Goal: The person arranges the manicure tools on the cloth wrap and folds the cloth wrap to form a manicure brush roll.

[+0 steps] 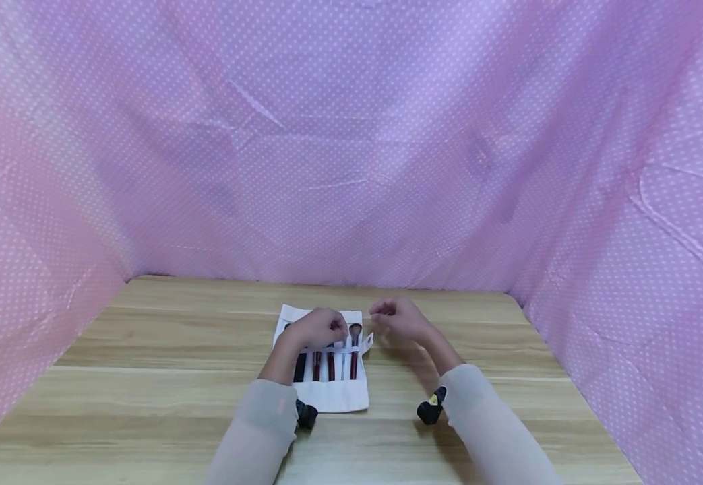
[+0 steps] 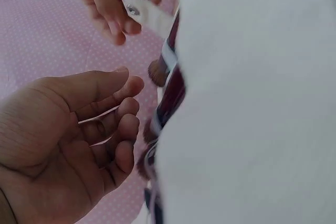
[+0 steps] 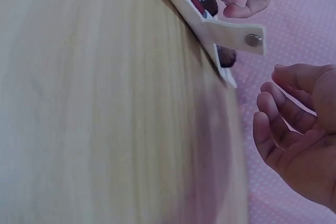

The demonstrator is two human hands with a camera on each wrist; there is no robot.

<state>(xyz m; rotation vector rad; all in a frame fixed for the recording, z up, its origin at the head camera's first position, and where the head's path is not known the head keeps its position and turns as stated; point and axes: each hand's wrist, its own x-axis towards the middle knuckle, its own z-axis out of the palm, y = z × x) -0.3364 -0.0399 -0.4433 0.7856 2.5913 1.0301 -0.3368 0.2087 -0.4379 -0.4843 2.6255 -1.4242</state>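
A white fabric brush roll (image 1: 333,397) lies unrolled on the table, with several makeup brushes (image 1: 354,360) with dark red handles standing in its pocket under a narrow band. My left hand (image 1: 322,328) hovers over the upper part of the roll, fingers loosely bent and nothing between them; it covers some brush heads. To the right of the roll, my right hand (image 1: 402,318) is held above the table with relaxed, bent fingers and holds nothing. Between the two hands a short strap (image 3: 236,34) with a metal snap (image 3: 254,40) sticks out from the roll's right edge.
The wooden table (image 1: 175,377) extends to both sides of the roll. A pink polka-dot cloth (image 1: 351,168) encloses the back and sides. A black wrist device (image 1: 430,407) is on the right forearm, another (image 1: 306,414) on the left.
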